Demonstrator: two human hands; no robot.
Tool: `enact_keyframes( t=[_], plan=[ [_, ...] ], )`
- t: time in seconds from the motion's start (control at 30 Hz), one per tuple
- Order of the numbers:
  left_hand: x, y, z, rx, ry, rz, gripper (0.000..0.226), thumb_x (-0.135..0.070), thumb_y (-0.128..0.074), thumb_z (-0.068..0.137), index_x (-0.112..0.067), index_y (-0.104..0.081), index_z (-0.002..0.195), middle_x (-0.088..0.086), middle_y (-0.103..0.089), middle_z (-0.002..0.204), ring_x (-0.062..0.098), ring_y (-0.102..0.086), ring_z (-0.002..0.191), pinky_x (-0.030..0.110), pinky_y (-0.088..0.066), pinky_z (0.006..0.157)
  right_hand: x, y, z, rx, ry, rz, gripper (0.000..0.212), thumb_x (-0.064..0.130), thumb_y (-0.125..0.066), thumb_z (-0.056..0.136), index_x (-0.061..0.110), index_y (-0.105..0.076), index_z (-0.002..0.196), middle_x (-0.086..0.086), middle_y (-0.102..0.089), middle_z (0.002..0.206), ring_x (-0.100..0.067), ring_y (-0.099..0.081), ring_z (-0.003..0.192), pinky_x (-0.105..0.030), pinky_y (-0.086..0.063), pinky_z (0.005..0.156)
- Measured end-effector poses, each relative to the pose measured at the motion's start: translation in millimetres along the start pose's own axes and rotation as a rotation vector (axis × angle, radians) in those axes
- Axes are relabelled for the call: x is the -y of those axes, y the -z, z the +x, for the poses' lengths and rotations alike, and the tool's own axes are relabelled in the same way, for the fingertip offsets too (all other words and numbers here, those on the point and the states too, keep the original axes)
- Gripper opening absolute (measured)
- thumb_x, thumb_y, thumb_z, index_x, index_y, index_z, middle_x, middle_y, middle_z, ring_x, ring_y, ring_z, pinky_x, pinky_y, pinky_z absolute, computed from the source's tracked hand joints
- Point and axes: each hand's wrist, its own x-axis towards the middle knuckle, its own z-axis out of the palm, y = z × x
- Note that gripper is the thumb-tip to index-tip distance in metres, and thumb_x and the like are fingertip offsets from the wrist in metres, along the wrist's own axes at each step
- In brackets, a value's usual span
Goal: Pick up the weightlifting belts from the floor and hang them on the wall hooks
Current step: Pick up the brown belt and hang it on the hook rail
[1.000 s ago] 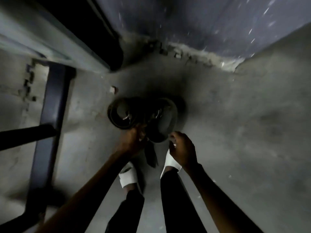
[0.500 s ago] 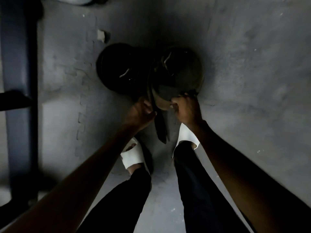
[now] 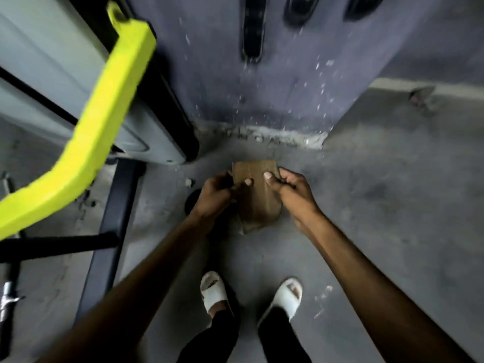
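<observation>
1. Left hand (image 3: pixel 218 191), frame centre: fingers clamped on the belt's left edge.
2. Brown belt (image 3: pixel 258 197), centre, held off the floor: judged stiff, moderately heavy, best gripped at both edges.
3. Right hand (image 3: pixel 290 191): fingers clamped on the right edge.

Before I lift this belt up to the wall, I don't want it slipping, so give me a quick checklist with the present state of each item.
1. Both hands on the brown belt: ok, left hand and right hand grip its edges, thumbs on top.
2. Belt clear of the floor: ok, it is held above it.
3. Free hook on the purple wall: cannot tell; dark hanging belts show, hooks are cut off.
4. Path past the yellow bar: ok, it stands off to the left.
5. Second belt: not ok, a dark shape remains below the left hand.
</observation>
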Motion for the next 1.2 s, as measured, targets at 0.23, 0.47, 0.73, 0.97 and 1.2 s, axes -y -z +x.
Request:
enact_keyframes(
  t=[0.23, 0.47, 0.73, 0.97, 1.2],
  plan=[
    [-176, -26, -135, -0.009, -0.287, -0.12, 0.02, -0.001, -0.065, 0.091, 0.008, -0.065, 0.108, -0.007, -0.074, 0.069, -0.001, -0.067, 0.06, 0.013, -0.051, 0.054, 187, 35, -131, 0.13, 0.178, 0.127, 0.03, 0.017, -0.064, 0.097, 0.007, -0.068, 0.125, -0.013, -0.073, 0.122, -0.025, -0.068, 0.116, -0.043, -0.049, 0.107],
    [-337, -41, -281, -0.067, -0.522, -0.099, 0.032, -0.011, -0.073, 0.087, 0.008, -0.066, 0.112, 0.017, -0.075, 0.096, 0.019, -0.07, 0.081, 0.027, -0.057, 0.075, 336, 71, -274, 0.234, 0.472, 0.031, 0.034, 0.005, -0.062, 0.097, 0.003, -0.063, 0.131, -0.018, -0.073, 0.121, -0.025, -0.071, 0.111, -0.031, -0.058, 0.09],
    [-459, -64, -430, -0.047, -0.766, -0.088, 0.025, -0.022, -0.078, 0.083, -0.009, -0.074, 0.105, 0.002, -0.079, 0.09, 0.01, -0.073, 0.079, 0.021, -0.055, 0.068, 491, 75, -408, 0.244, 0.686, 0.232, 0.027, 0.002, -0.056, 0.098, 0.003, -0.066, 0.123, -0.011, -0.078, 0.098, -0.019, -0.074, 0.085, -0.035, -0.062, 0.081],
    [-457, -85, -502, -0.063, -0.96, 0.03, 0.028, -0.011, -0.082, 0.078, -0.006, -0.074, 0.104, 0.005, -0.078, 0.099, 0.011, -0.073, 0.088, 0.023, -0.058, 0.077, 598, 79, -513, 0.147, 0.889, 0.256, 0.015, 0.005, -0.057, 0.098, 0.004, -0.071, 0.103, -0.006, -0.077, 0.08, -0.013, -0.072, 0.068, -0.027, -0.058, 0.061],
    [-413, -77, -513, 0.084, -0.895, 0.331, 0.035, -0.017, -0.086, 0.074, -0.008, -0.075, 0.106, -0.001, -0.078, 0.102, 0.012, -0.074, 0.096, 0.027, -0.055, 0.085, 648, 80, -581, 0.087, 1.02, 0.286, 0.018, 0.009, -0.058, 0.1, 0.001, -0.07, 0.109, -0.007, -0.077, 0.083, -0.013, -0.072, 0.068, -0.028, -0.06, 0.06]
  ],
)
